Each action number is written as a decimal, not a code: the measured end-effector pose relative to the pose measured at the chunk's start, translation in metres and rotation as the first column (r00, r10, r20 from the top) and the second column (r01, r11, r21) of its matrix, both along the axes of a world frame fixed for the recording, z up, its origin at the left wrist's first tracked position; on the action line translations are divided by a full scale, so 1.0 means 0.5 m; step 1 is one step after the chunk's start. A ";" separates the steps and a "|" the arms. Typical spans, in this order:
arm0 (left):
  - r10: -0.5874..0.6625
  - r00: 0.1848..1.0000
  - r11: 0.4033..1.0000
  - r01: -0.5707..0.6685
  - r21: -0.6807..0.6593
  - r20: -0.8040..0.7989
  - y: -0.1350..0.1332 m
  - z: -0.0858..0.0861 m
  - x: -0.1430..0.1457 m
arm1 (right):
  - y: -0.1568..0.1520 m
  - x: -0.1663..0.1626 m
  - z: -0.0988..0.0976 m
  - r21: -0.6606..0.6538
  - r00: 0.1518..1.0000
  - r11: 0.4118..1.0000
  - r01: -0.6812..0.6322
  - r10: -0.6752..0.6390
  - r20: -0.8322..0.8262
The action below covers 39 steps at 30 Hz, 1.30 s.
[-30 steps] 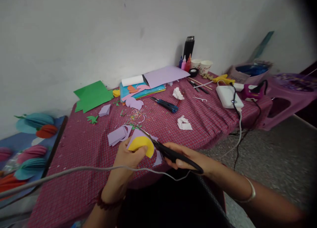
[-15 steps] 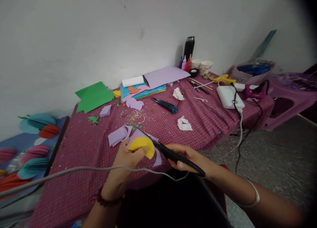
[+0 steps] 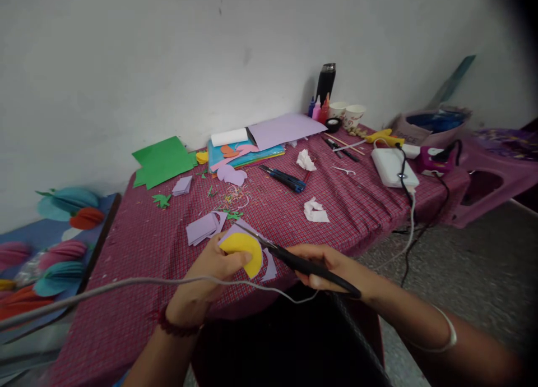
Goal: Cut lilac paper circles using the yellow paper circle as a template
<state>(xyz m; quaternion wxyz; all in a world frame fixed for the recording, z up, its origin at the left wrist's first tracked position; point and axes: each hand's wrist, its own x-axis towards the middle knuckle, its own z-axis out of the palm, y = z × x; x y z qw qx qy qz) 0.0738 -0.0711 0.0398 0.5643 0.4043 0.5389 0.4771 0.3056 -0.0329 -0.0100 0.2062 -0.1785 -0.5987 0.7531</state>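
Left hand (image 3: 210,263) pinches the light, floppy yellow paper (image 3: 246,249) by its edge; right hand (image 3: 321,263) grips scissors (image 3: 294,261), lower centre.

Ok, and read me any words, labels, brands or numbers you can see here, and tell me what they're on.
Nothing here reads clearly.
paper cups: reddish print, too blurred to read.
tan bag at the far right: faint marks, too blurred.
The yellow paper and scissors: no print visible.
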 end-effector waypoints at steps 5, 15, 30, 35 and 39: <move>-0.022 0.999 0.999 0.025 0.044 -0.050 -0.002 -0.015 -0.016 | 0.000 0.003 0.000 0.006 1.000 1.000 -0.004 0.004 -0.009; -0.086 0.996 0.996 0.086 -0.011 0.024 -0.001 -0.005 -0.017 | 0.007 0.013 0.010 0.034 0.998 0.999 -0.038 0.036 0.052; -0.248 0.938 0.961 0.205 -0.187 -0.241 0.007 0.008 -0.028 | 0.016 0.031 0.034 0.014 0.988 0.997 -0.072 0.070 0.140; -0.336 0.915 0.937 0.300 -0.179 -0.225 0.006 -0.006 -0.033 | 0.024 0.040 0.036 0.018 0.984 0.996 -0.087 0.083 0.157; -0.385 0.890 0.917 0.339 -0.208 -0.244 0.003 -0.012 -0.042 | 0.039 0.052 0.039 0.031 0.975 0.989 -0.144 0.137 0.174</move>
